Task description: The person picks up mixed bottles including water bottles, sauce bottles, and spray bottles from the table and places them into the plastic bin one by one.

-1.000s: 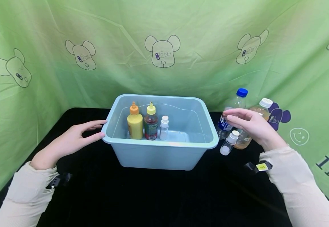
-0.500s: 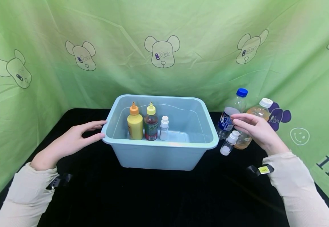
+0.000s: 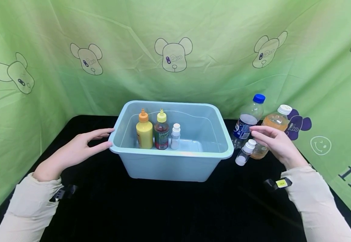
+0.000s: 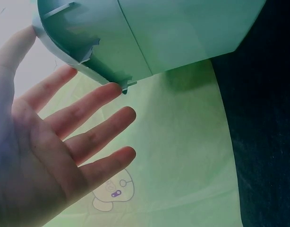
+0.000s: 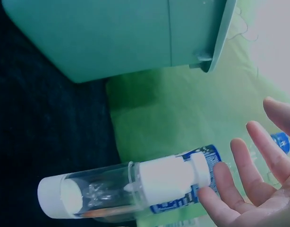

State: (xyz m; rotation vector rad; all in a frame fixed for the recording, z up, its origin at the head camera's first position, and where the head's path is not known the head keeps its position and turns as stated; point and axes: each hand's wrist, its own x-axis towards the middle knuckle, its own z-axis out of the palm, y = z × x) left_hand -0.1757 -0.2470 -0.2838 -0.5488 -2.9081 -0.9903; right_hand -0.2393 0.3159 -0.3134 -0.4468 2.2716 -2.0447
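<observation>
The tub is set on the desk and backed by a curtain. In it, from left of centre to about the middle, a row is formed by a left bottle, a middle bottle and a right bottle. Right of the tub, a front bottle is backed by a rear bottle; farther right, an outer bottle is partly covered by the right hand. The tub's left rim is touched by the left hand.

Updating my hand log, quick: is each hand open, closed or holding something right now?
Left hand: open, touching the light-blue rectangular plastic tub.
Right hand: open, holding nothing, near the small clear cylindrical white-capped bottle.
</observation>
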